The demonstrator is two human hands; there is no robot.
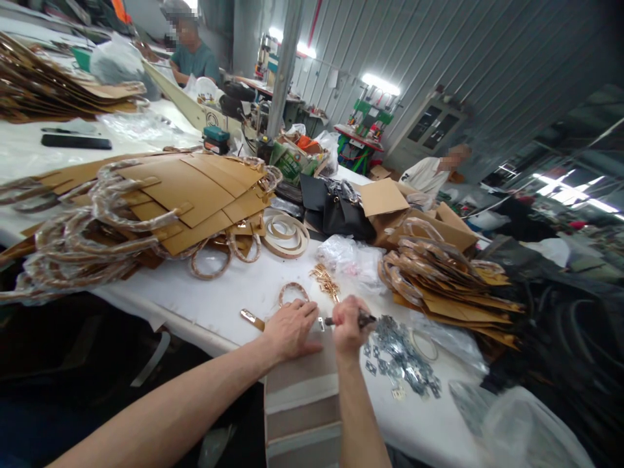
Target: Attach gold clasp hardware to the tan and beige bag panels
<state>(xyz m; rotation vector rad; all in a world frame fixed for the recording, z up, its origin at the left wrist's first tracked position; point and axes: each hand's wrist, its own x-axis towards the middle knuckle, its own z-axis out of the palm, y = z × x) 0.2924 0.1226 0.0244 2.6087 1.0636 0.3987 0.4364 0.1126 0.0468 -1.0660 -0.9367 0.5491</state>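
Observation:
My left hand (291, 328) lies flat with its fingers stretched out, pressing on a bag panel (302, 416) that hangs over the table's front edge. A wrapped ring-shaped handle (294, 286) curves beyond its fingers, and a strap tab with a gold metal end (252, 318) pokes out to its left. My right hand (350, 325) is closed around a dark hand tool (365, 320), whose kind I cannot make out. The tool's tip points left at a small shiny metal piece (321, 324) on the panel, between both hands.
Thin metal plates (404, 357) lie heaped at right, with gold-coloured fittings (325, 281) ahead. Stacked tan bag panels with wrapped handles (190, 188) stand at left; another stack (443, 286) is at right. Coiled strips (285, 235) and a black bag (344, 211) sit behind. Two people work farther back.

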